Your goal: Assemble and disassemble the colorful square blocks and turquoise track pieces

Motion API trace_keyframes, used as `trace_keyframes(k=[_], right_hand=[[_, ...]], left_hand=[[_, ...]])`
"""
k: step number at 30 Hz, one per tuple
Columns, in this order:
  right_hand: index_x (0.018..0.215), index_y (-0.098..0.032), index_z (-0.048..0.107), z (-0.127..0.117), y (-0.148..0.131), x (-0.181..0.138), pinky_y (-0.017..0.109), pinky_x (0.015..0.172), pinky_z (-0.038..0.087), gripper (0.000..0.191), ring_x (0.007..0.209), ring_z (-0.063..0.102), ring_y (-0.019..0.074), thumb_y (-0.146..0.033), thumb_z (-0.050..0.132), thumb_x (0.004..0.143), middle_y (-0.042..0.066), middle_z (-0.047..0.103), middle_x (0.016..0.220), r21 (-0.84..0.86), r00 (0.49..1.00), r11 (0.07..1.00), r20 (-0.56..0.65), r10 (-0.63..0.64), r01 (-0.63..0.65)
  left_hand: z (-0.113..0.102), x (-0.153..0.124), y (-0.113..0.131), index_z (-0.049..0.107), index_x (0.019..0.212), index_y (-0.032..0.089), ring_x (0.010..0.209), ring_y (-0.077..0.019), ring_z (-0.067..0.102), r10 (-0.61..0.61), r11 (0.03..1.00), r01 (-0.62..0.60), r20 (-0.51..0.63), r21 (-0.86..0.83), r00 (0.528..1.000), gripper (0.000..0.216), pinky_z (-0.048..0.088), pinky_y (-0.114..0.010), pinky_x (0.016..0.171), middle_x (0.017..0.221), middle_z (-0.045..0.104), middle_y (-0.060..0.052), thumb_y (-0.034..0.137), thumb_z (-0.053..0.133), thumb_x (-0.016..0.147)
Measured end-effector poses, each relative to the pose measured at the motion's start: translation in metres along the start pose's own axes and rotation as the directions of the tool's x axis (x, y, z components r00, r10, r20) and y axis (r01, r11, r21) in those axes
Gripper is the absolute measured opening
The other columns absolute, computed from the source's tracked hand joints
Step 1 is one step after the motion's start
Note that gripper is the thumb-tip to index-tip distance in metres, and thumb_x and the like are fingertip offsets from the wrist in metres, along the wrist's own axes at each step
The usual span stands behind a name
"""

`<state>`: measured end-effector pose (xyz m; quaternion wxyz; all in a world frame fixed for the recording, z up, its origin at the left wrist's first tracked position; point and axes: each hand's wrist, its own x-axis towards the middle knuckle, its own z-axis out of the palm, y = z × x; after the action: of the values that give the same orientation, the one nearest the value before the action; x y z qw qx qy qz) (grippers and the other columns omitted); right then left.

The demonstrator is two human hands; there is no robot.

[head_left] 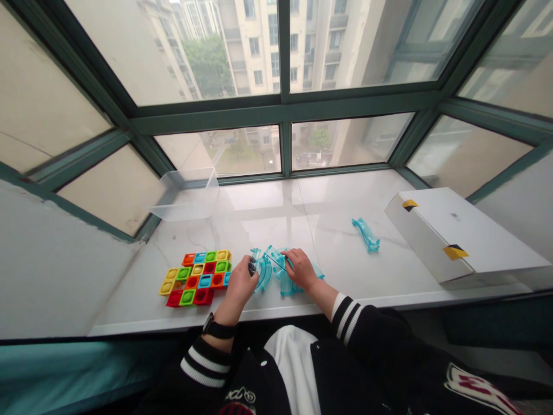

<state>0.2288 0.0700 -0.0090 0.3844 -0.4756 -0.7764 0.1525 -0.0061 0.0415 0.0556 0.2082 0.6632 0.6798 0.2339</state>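
My left hand (242, 278) is closed around a small dark object (252, 266), mostly hidden by the fingers. A curved translucent blue track piece (264, 275) is right beside those fingertips. My right hand (300, 268) pinches a translucent blue track piece (275, 253) at its near end. A thin dark line runs between the two hands; what it belongs to cannot be made out. Beneath the right hand lie more translucent blue pieces (287, 286) on the white sill. Left of my left hand, red, yellow, green, blue and orange hollow cubes (204, 281) lie in rows.
A clear plastic bin (185, 199) stands at the back left by the window. One blue track piece (367, 235) lies apart on the right of the marble-look sill (332, 196). A white box (466, 230) with yellow-and-black tabs occupies the right end.
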Motion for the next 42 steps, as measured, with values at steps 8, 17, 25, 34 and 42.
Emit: trace_keyframes(k=[8, 17, 25, 34, 42], right_hand=[[0.125, -0.024, 0.073, 0.002, -0.004, 0.003, 0.044, 0.095, 0.053, 0.035, 0.100, 0.061, 0.0273, -0.013, 0.059, 0.096, 0.009, 0.069, 0.105, -0.045, 0.997, 0.997, 0.043, -0.062, 0.064], [0.134, -0.021, 0.064, -0.053, 0.033, -0.001, 0.049, 0.109, 0.048, 0.038, 0.118, 0.059, 0.0303, -0.027, 0.059, 0.097, 0.013, 0.066, 0.122, -0.141, 0.983, 0.990, -0.179, -0.045, 0.019], [0.140, -0.014, 0.060, -0.160, 0.178, -0.019, 0.058, 0.109, 0.043, 0.060, 0.127, 0.052, 0.0406, -0.042, 0.066, 0.087, 0.025, 0.058, 0.139, -0.371, 0.709, 0.623, -0.523, 0.474, -0.689], [0.121, -0.015, 0.069, -0.158, 0.178, -0.022, 0.050, 0.105, 0.051, 0.039, 0.113, 0.063, 0.0324, -0.019, 0.060, 0.084, 0.018, 0.070, 0.116, -0.304, 0.790, 0.735, -0.336, 0.512, -0.606], [0.111, -0.028, 0.072, -0.092, 0.046, -0.025, 0.052, 0.111, 0.052, 0.017, 0.125, 0.066, 0.0285, -0.026, 0.069, 0.095, 0.008, 0.073, 0.130, 0.134, 0.997, 0.989, 0.041, 0.061, -0.066]], left_hand=[[-0.007, 0.008, 0.019, 0.057, 0.108, 0.024, 0.073, -0.0160, 0.068, -0.034, 0.961, 0.027, -0.021, -0.276, 0.999, 0.027, 0.053, -0.029, 0.071, 0.090, 0.071, 0.001, 0.024, 0.067, 0.083], [0.047, 0.013, 0.014, 0.064, 0.123, 0.024, 0.102, -0.0259, 0.069, 0.201, 0.978, -0.202, 0.016, 0.060, 0.979, 0.033, 0.052, -0.040, 0.097, 0.108, 0.074, -0.008, 0.018, 0.064, 0.090], [0.049, 0.004, 0.005, 0.067, 0.133, 0.028, 0.123, -0.0347, 0.057, 0.215, 0.958, -0.199, -0.060, 0.206, 0.975, 0.041, 0.048, -0.050, 0.105, 0.136, 0.061, -0.014, 0.033, 0.070, 0.093], [0.045, 0.005, -0.003, 0.067, 0.132, 0.026, 0.123, -0.0333, 0.060, 0.249, 0.962, -0.235, -0.099, 0.136, 0.963, 0.035, 0.049, -0.050, 0.108, 0.136, 0.063, -0.014, 0.041, 0.061, 0.101], [0.041, 0.010, -0.009, 0.069, 0.117, 0.025, 0.116, -0.0292, 0.064, 0.226, 0.974, -0.223, -0.118, 0.044, 0.967, 0.026, 0.050, -0.046, 0.107, 0.122, 0.069, -0.011, 0.030, 0.047, 0.105]])
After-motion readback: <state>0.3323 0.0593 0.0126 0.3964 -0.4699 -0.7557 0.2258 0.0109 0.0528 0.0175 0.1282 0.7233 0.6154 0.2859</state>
